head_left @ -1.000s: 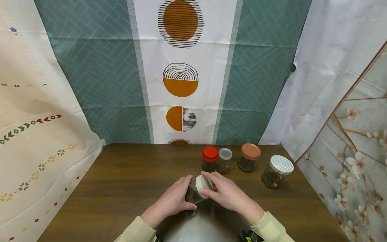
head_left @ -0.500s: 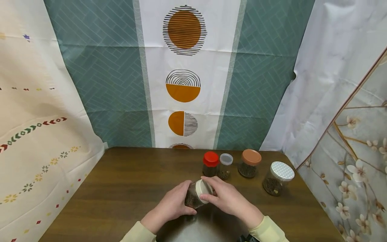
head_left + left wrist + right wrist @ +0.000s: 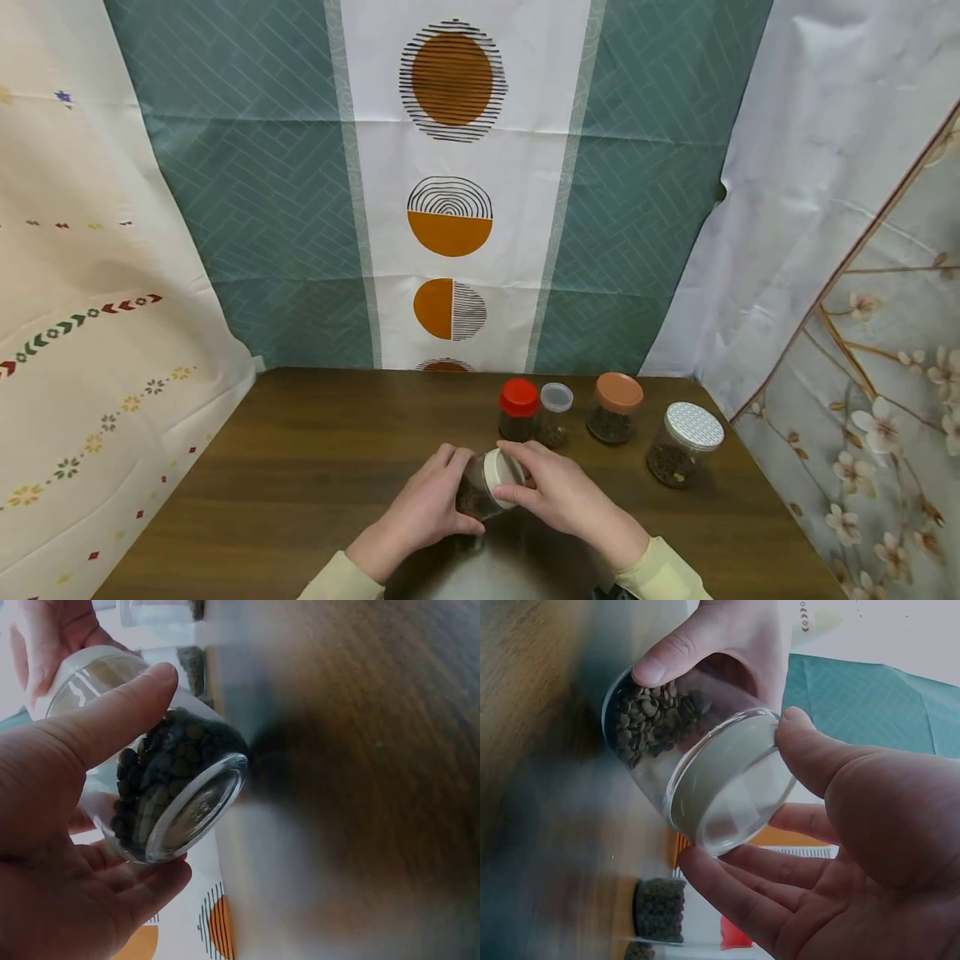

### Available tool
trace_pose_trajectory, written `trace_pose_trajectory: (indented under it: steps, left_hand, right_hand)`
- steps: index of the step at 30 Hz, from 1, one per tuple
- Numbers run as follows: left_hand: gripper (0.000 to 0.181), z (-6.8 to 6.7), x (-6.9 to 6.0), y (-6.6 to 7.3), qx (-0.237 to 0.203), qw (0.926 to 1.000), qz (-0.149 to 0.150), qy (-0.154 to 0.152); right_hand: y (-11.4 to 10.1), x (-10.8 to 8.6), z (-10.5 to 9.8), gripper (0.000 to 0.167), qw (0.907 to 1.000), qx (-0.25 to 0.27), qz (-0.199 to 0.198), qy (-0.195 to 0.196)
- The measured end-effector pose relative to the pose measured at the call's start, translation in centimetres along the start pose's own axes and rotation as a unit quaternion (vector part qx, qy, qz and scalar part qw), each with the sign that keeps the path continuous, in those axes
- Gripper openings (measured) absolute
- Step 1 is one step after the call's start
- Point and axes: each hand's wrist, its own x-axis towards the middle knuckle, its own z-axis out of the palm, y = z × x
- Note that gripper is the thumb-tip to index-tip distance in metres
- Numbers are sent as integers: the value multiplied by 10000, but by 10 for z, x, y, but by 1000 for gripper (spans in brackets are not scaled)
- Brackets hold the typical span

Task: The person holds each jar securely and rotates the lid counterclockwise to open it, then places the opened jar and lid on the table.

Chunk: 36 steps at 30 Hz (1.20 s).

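A clear jar (image 3: 470, 493) is held tilted over the front middle of the table, its cream-white lid (image 3: 503, 478) pointing up to the right. Small dark pellets or seeds (image 3: 656, 724) lie inside, filling part of it. My left hand (image 3: 429, 504) grips the jar's body, thumb on the near side and fingers round the far side. With thumb and fingertips my right hand (image 3: 562, 492) holds the lid by its edge. In the left wrist view the jar's round base (image 3: 199, 810) faces the camera. The lid sits on the jar's mouth.
Behind my hands stand a red-lidded jar (image 3: 518, 408), a small jar with a clear lid (image 3: 555, 410) and an orange-lidded jar (image 3: 617, 408). Farther right is a jar with a patterned white lid (image 3: 686, 446). Hanging cloths border the wooden table (image 3: 322, 442) at back and sides.
The head view has shifted a little, so the table and jars appear slightly lower. Both hands keep the same hold on the jar and its lid, with hardly any movement.
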Motion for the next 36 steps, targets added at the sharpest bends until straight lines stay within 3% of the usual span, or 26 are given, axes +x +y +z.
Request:
trace_pose_trajectory:
  steps: [5, 18, 29, 36]
  left_hand:
    - [91, -6, 1, 3, 96, 9999, 60, 23]
    - [94, -3, 3, 4, 155, 9998, -47, -108]
    - [94, -1, 0, 4, 178, 9997, -81, -121]
    - [95, -4, -2, 3, 260, 9996, 55, -5]
  right_hand:
    - [-2, 3, 0, 69, 10000, -12, 65, 43]
    - [-2, 0, -2, 66, 9999, 34, 126, 22]
    - [0, 1, 0, 66, 9997, -177, -122, 63]
    - [0, 2, 0, 66, 9995, -219, -243, 45]
